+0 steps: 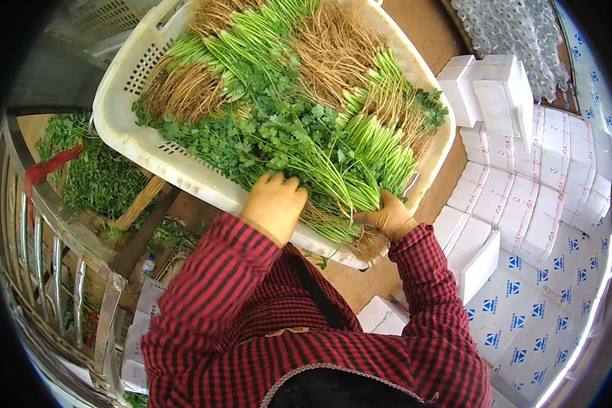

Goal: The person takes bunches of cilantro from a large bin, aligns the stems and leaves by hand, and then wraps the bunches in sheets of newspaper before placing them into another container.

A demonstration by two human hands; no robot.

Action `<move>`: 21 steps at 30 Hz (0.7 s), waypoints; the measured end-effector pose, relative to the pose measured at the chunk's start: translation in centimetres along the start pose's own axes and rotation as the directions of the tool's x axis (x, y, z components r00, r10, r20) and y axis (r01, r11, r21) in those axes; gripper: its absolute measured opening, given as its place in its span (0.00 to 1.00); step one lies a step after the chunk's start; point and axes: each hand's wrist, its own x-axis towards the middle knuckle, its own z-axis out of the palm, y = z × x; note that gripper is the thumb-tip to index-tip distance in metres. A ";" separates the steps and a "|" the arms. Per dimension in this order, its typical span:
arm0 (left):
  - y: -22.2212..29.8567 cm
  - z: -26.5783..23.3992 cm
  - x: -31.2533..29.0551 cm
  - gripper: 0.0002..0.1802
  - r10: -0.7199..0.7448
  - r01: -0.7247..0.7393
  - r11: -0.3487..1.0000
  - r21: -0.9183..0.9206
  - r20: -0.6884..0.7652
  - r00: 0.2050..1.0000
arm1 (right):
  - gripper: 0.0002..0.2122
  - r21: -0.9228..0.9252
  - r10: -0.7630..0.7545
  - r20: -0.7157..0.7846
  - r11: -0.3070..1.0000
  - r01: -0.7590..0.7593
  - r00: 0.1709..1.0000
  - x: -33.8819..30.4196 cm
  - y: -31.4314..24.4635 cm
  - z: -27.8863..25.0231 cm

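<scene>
Inside one crate (196,182), two hands (275,204) (392,216) on herbs (333,180)

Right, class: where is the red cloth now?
At the left of the head view, the red cloth hangs on the rail, left of the white basket.

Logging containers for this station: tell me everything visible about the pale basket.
The basket is off-white, plastic-looking and roughly rectangular, with rounded corners, a broad rim and small square holes in its walls. It sits slantwise in front of the person, its far edge partly cut off by the picture. Bunched greens with brown roots fill it. The left hand and right hand are at its near side; contact with the rim is unclear.
</scene>
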 end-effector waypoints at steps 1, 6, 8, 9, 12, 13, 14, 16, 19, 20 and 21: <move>-0.3 0.3 1.9 0.11 0.030 -0.036 0.998 0.045 0.139 0.990 | 0.37 -0.004 -0.018 -0.001 1.000 0.018 1.000 0.3 0.5 -0.1; -0.7 0.4 6.3 0.12 0.223 -0.306 0.946 0.103 0.475 0.851 | 0.38 0.067 0.075 0.059 0.995 -0.079 0.995 -0.7 -2.1 -0.5; -0.9 1.2 5.9 0.13 0.250 -0.346 0.933 0.096 0.518 0.818 | 0.38 0.015 0.038 0.053 0.999 -0.039 0.998 -0.3 -1.5 -0.7; -1.1 2.0 6.4 0.13 0.242 -0.350 0.929 0.116 0.525 0.816 | 0.38 -0.012 0.019 0.052 1.000 -0.019 0.998 0.0 -1.1 -0.8; -0.8 3.7 7.5 0.12 0.166 -0.324 0.933 0.158 0.607 0.777 | 0.41 0.014 -0.017 0.059 1.000 0.016 0.998 0.9 0.7 -0.5; -0.7 3.8 7.8 0.12 0.163 -0.332 0.929 0.165 0.624 0.765 | 0.42 -0.026 -0.019 0.043 0.999 0.020 0.999 1.2 1.4 -0.5; -0.7 3.9 7.9 0.11 0.158 -0.339 0.925 0.171 0.639 0.753 | 0.42 -0.029 -0.024 0.039 0.999 0.025 0.999 1.3 1.8 -0.5; -0.8 3.8 7.7 0.10 0.145 -0.353 0.917 0.187 0.669 0.729 | 0.43 -0.035 -0.036 0.033 0.999 0.037 0.999 1.6 2.5 -0.3; -1.6 2.5 6.3 0.07 0.295 -0.444 0.883 0.155 0.554 0.779 | 0.42 -0.013 -0.027 0.023 1.000 0.027 0.999 1.5 2.5 -0.4; -2.1 1.4 5.7 0.06 0.330 -0.425 0.901 0.091 0.494 0.804 | 0.43 0.034 -0.055 0.019 0.998 0.054 0.998 1.9 3.4 -0.1; -2.7 -0.1 5.0 0.05 0.357 -0.406 0.913 0.025 0.431 0.829 | 0.43 0.024 -0.054 0.014 0.998 0.054 0.998 2.1 4.0 -0.1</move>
